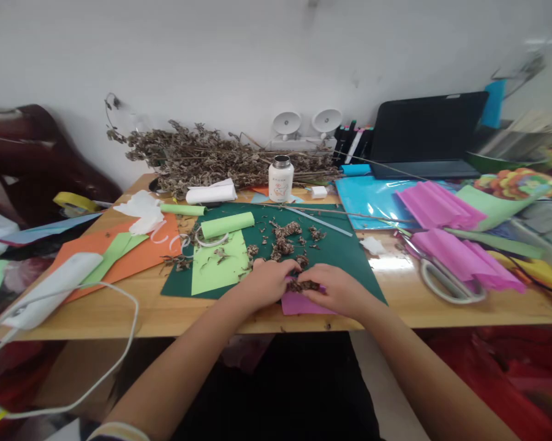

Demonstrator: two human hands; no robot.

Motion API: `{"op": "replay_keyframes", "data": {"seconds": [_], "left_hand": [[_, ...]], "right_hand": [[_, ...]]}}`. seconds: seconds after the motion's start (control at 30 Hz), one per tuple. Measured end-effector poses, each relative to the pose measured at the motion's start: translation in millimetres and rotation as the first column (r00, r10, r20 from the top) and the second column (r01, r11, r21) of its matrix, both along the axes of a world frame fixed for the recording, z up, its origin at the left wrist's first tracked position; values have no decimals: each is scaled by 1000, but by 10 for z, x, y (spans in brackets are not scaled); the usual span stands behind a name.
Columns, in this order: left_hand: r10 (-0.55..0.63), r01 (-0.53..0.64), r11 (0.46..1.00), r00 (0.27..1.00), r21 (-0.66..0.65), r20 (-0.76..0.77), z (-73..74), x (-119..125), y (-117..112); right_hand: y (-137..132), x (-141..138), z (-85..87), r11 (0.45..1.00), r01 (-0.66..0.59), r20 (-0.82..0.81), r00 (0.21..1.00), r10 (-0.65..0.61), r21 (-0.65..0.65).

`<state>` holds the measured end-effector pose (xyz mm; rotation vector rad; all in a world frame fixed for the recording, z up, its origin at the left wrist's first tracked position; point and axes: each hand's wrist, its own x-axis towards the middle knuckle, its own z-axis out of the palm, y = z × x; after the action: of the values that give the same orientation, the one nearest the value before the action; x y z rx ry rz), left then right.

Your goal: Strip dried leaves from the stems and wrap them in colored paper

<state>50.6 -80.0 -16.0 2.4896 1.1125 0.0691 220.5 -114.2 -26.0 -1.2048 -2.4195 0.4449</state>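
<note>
Crumpled dried leaves [302, 286] lie between my two hands, just over a small purple paper [306, 305] at the near edge of the dark green mat [356, 269]. My left hand [267, 280] has its fingers curled in at the left end of the leaves. From the other side, my right hand [339, 289] pinches the leaves with thumb and fingers. Beyond my fingers, more clumps of dried leaves [285, 231] are scattered on the mat. To the left is a light green sheet [218, 263] with leaf bits on it and a green paper roll [227, 225].
Dried leafy branches [202, 156] line the wall behind a white bottle [280, 180]. Scissors [450, 282] and pink crepe paper [441, 205] lie to the right, near a dark laptop [427, 135]. At left are a white power strip [55, 291] with a looping cable and orange paper [114, 254].
</note>
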Motion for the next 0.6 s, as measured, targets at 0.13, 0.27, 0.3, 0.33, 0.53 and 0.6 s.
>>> {"op": "replay_keyframes", "data": {"seconds": [0.13,0.27,0.3,0.33,0.53,0.6], "left_hand": [[2,-1,999,1000,-41,21,14,-89,9],[-26,32,994,997,-101,68,36,-211,12],[-19,24,996,998,-85,63,33,-238,9],[-8,11,998,999,-56,51,25,-262,4],[71,-70,992,997,101,-12,-62,-312,-42],[98,-97,991,995,91,3,-83,-314,-49]], "right_hand": [[50,-91,-204,999,53,36,998,-53,14],[62,-108,-260,999,10,46,999,-11,33],[62,-110,-257,999,-5,49,999,4,36],[62,-114,-253,999,-16,53,999,14,38],[83,-173,-236,997,-52,105,993,46,57],[101,-206,-224,992,-74,146,988,59,99]]}}
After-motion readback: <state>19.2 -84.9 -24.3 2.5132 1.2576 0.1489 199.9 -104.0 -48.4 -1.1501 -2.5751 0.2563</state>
